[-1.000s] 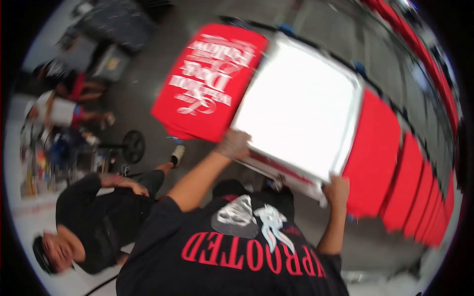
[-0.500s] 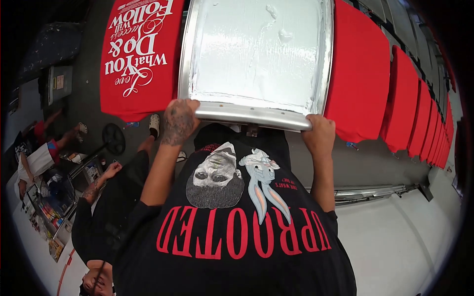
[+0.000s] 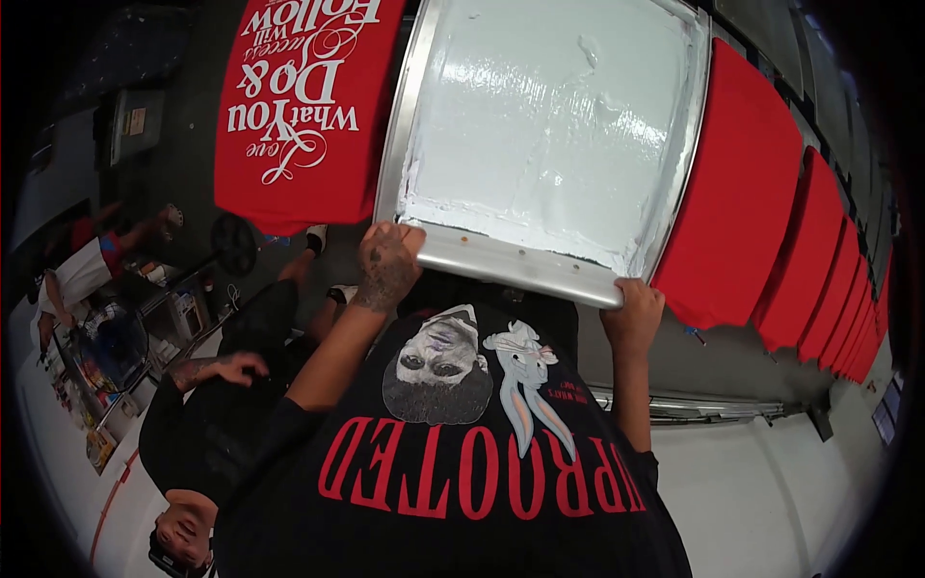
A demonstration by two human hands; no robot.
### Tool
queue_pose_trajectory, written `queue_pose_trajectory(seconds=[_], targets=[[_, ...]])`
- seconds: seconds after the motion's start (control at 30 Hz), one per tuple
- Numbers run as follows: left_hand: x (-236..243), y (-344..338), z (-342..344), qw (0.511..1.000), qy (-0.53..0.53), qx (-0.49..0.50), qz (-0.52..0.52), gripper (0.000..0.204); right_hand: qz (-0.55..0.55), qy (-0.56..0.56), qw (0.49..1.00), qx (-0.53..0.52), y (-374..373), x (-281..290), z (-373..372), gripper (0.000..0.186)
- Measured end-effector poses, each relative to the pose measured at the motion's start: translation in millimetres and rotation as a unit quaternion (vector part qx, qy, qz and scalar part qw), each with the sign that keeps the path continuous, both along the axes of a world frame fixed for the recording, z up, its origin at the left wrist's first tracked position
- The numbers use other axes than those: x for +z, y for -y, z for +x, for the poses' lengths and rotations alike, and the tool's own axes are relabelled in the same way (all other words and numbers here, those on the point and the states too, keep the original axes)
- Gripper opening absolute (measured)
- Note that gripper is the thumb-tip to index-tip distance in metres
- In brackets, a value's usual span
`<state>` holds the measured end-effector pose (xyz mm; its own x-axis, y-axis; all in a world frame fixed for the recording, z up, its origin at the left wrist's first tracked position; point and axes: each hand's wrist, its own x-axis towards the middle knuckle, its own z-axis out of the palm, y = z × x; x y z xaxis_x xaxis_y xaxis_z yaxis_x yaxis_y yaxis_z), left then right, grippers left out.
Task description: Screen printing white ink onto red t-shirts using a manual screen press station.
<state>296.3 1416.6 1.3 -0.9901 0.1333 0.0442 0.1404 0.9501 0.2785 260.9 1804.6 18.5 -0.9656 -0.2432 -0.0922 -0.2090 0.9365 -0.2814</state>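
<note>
Gripping a silver metal bar (image 3: pixel 520 273), left hand (image 3: pixel 388 265) and right hand (image 3: pixel 636 310) curl fingers around it, nearside of a white rectangular screen (image 3: pixel 403 125).

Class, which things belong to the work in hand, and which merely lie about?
Belonging:
silver metal bar, gripped by left hand and right hand
rectangular silver metal frame
glossy white paste
red cloth pieces

Merely around:
round black disc
grey metal rails

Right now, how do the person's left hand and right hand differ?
The left hand has dark tattoo markings across its back; the right hand shows none. The left hand grips the left end of the silver bar, the right hand its right end. The left hand sits higher in the picture than the right. Both are closed on the same bar.
</note>
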Motion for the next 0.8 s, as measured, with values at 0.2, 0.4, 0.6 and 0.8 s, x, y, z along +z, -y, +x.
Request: queue_pose_trajectory(seconds=[0.2, 0.4, 0.6, 0.8], targets=[[8.9, -0.9, -2.2, 0.999, 0.043, -0.01, 0.022, 0.021, 0.007, 0.022, 1.0, -0.012, 0.6, -1.4, 3.9, 0.025], [-9.4, 2.1, 4.6, 0.998, -0.049, -0.041, 0.022, 0.031, 0.019, -0.05, 0.998, -0.016, 0.0, -21.7, 14.1, 0.019], [-30.1, 1.2, -166.1, 0.996, -0.066, -0.018, -0.059, 0.006, 0.012, -0.107, 0.994, -0.013, -2.0, -34.7, -146.4, 0.025], [-47.8, 27.6, -366.5, 0.983, -0.16, -0.033, -0.082, 0.029, 0.082, -0.1, 0.992, 0.007, 13.4, -28.9, -356.8, 0.027]])
